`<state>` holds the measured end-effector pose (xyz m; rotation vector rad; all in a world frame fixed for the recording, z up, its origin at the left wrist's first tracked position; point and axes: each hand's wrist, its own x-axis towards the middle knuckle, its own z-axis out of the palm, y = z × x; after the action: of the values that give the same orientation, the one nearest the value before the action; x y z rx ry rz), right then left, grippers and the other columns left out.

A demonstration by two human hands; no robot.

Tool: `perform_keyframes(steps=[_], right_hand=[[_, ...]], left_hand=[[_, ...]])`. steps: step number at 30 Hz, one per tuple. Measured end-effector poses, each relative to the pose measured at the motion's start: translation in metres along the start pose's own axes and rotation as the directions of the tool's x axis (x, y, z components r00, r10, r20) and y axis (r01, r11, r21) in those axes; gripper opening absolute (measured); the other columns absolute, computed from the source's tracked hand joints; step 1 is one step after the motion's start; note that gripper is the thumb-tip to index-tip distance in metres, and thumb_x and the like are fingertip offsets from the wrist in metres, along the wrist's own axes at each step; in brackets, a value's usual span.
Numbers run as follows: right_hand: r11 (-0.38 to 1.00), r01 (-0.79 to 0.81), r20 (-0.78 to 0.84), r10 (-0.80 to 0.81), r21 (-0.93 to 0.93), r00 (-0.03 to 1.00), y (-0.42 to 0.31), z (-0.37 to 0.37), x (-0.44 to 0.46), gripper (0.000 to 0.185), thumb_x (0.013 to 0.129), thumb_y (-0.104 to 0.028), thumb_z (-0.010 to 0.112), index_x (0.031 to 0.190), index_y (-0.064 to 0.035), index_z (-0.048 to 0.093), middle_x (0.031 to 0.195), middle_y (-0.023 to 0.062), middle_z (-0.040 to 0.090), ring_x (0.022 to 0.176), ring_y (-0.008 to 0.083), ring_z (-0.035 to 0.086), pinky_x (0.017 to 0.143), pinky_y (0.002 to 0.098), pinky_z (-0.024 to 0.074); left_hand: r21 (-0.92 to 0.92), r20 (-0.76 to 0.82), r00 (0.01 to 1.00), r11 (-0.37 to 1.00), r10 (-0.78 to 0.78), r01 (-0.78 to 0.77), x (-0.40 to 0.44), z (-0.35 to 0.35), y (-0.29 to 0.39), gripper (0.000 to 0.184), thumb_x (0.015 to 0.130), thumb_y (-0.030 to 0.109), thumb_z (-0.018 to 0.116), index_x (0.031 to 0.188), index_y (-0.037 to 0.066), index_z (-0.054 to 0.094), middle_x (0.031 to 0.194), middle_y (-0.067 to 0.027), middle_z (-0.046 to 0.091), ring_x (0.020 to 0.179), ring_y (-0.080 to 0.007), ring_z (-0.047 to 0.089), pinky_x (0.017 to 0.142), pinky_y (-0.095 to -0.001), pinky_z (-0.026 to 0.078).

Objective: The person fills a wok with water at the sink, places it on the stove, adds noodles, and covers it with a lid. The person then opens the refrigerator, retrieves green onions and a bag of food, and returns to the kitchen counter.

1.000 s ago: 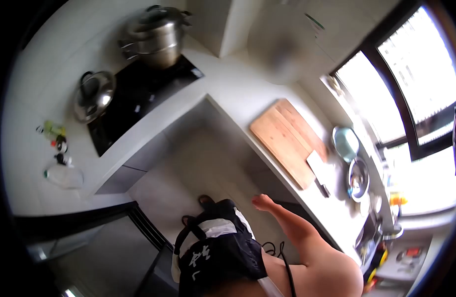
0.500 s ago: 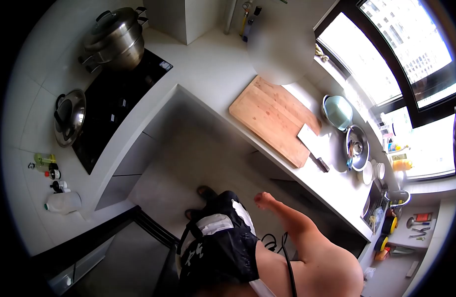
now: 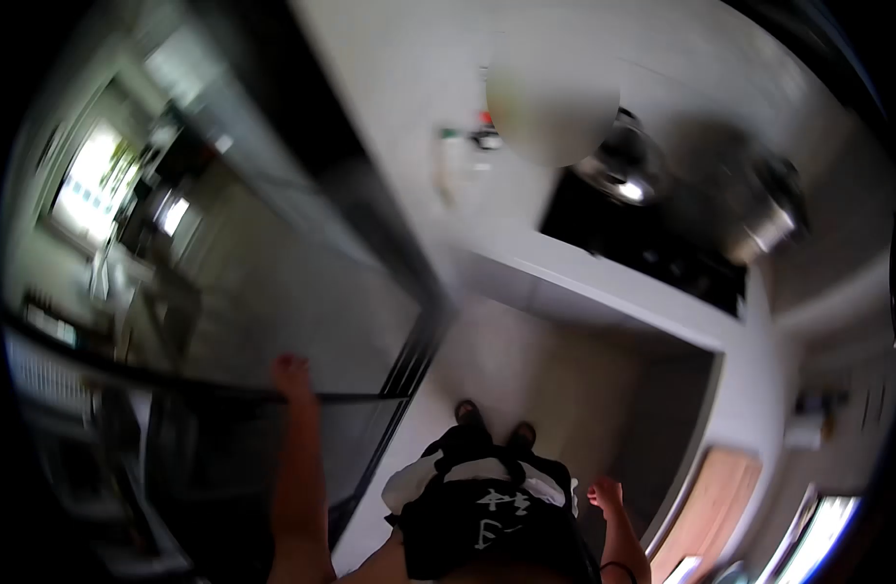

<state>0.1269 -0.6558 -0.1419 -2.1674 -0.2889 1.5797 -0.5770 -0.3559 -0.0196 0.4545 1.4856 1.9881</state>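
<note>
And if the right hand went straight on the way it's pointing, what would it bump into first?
The right hand points across the floor, so probably the white counter edge in front of the black stovetop, though depth is unclear and it could pass under or over.

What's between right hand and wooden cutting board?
Head view: between right hand and wooden cutting board, a dark under-counter area, then the white countertop edge. Blur hides finer detail.

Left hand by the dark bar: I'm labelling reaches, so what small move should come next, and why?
Perhaps steady the left hand at the dark bar before any grip: its arm stretches out there, blur hides whether hand and bar touch, and the right hand is well away from it.
</note>
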Motion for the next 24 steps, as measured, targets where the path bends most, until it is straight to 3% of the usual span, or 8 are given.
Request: perform_keyframes(steps=[2,4,8,12,16,20,22,24], right_hand=[[0.986,0.079,0.022,-0.076,-0.145,0.997,-0.038,0.013,0.007,0.015,0.089,-0.012,0.052,0.092,-0.0024,0.064,0.075,0.0096,0.064,0.063,0.0185,0.065,0.052,0.0302,0.0545],[0.955,0.151,0.024,-0.149,-0.256,0.988,-0.088,0.035,0.021,0.016,0.088,-0.011,0.052,0.095,-0.0025,0.064,0.077,0.0098,0.065,0.065,0.0186,0.066,0.053,0.0306,0.0554],[0.863,0.336,0.176,-0.29,-0.378,0.941,-0.182,0.109,0.042,0.016,0.088,-0.008,0.052,0.099,-0.0022,0.063,0.082,0.01,0.066,0.067,0.0177,0.066,0.053,0.0295,0.0546],[0.77,0.572,0.479,-0.403,-0.283,0.779,-0.268,0.207,0.047,0.017,0.092,-0.013,0.055,0.104,-0.0035,0.063,0.081,0.0084,0.067,0.065,0.0144,0.063,0.054,0.0257,0.0503],[0.309,0.882,0.723,-0.506,-0.356,0.47,-0.356,0.322,0.025,0.024,0.092,-0.017,0.057,0.11,-0.0027,0.064,0.08,0.0089,0.069,0.071,0.0135,0.065,0.063,0.0275,0.0529],[0.141,0.933,0.838,-0.411,-0.33,0.359,-0.446,0.435,-0.036,0.026,0.089,-0.021,0.057,0.108,-0.0052,0.066,0.09,0.0121,0.07,0.082,0.0243,0.067,0.074,0.0339,0.0532],[-0.004,0.974,0.918,-0.336,-0.227,0.212,-0.48,0.491,-0.038,0.028,0.087,-0.026,0.056,0.107,-0.0085,0.066,0.098,0.0124,0.068,0.09,0.0315,0.065,0.08,0.0364,0.0513],[-0.058,0.98,0.968,-0.178,-0.19,0.177,-0.506,0.539,-0.044,0.03,0.089,-0.023,0.057,0.111,-0.0053,0.066,0.104,0.015,0.067,0.092,0.0279,0.066,0.082,0.0348,0.0514]], left_hand=[[0.399,-0.082,0.996,0.917,0.037,-0.001,-0.035,0.053,0.039,0.019,0.084,0.003,0.059,0.102,0.006,0.052,0.092,-0.0054,0.053,0.08,-0.0179,0.055,0.066,-0.0332,0.048],[0.559,0.015,0.979,0.81,0.202,-0.176,0.007,0.021,-0.009,0.019,0.086,0.006,0.057,0.104,0.005,0.051,0.095,-0.0062,0.054,0.085,-0.0183,0.055,0.072,-0.0318,0.048],[0.481,-0.177,0.98,0.877,0.095,0.002,0.027,0.023,-0.011,0.023,0.085,0.007,0.058,0.107,0.004,0.05,0.097,-0.0075,0.054,0.09,-0.0196,0.055,0.077,-0.0313,0.048],[0.36,-0.281,0.957,0.932,0.077,0.031,0.044,0.021,-0.027,0.024,0.083,0.007,0.059,0.105,0.003,0.05,0.094,-0.0096,0.056,0.083,-0.0211,0.058,0.073,-0.0316,0.049],[0.353,-0.471,0.882,0.918,0.006,0.182,0.02,0.044,0.015,0.023,0.08,0.003,0.058,0.102,0.003,0.052,0.09,-0.0102,0.058,0.077,-0.0203,0.06,0.069,-0.0317,0.051],[0.469,-0.543,0.828,0.867,0.136,0.165,0.014,0.019,-0.005,0.02,0.078,0.0,0.058,0.097,0.001,0.053,0.084,-0.0082,0.058,0.07,-0.0178,0.06,0.07,-0.0293,0.052],[0.364,-0.622,0.774,0.918,0.114,0.157,0.013,0.008,-0.011,0.02,0.078,0.0,0.058,0.097,0.001,0.053,0.084,-0.0084,0.059,0.072,-0.0176,0.061,0.068,-0.0286,0.052],[0.261,-0.679,0.732,0.951,0.057,0.169,0.013,0.002,-0.009,0.019,0.079,0.001,0.058,0.097,0.002,0.053,0.084,-0.0074,0.059,0.072,-0.017,0.062,0.065,-0.0282,0.052]])
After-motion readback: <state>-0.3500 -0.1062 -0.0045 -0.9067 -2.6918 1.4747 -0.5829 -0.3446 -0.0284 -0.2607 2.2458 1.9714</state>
